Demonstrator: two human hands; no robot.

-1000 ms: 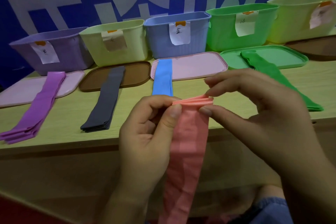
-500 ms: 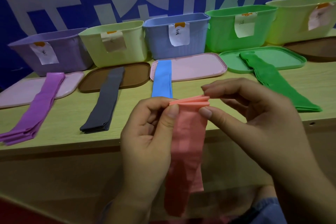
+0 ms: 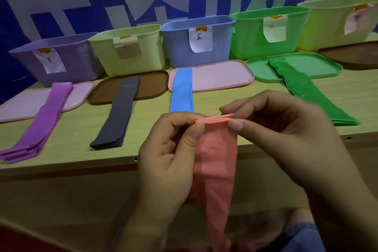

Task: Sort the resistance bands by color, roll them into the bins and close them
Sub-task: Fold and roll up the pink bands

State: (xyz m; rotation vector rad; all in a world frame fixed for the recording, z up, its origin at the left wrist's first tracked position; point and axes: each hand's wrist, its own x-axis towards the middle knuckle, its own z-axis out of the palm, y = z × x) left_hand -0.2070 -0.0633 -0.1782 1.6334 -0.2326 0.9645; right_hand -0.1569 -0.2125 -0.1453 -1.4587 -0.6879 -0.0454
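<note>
A stack of pink resistance bands (image 3: 216, 161) hangs down in front of the table edge. My left hand (image 3: 169, 155) pinches the left corner of its top end, and my right hand (image 3: 286, 139) pinches the right corner. On the table lie purple bands (image 3: 41, 120), dark grey bands (image 3: 118, 114), blue bands (image 3: 182, 92) and green bands (image 3: 306, 90), each in a flat stack. Behind them stand open labelled bins: purple (image 3: 67, 59), pale yellow (image 3: 143, 51), blue (image 3: 216, 47), green (image 3: 253, 32) and yellow-green (image 3: 327, 26).
Lids lie flat in front of the bins: a pink lid (image 3: 24, 102) at left, a brown lid (image 3: 151, 86), a pink lid (image 3: 223, 73), a green lid (image 3: 319, 63) and a brown lid (image 3: 351, 55) at right. The table's front edge (image 3: 81, 165) runs just beyond my hands.
The pink bands' lower part has swung a little and hangs straighter now. Both hands keep their pinch on the top end at nearly the same place.
</note>
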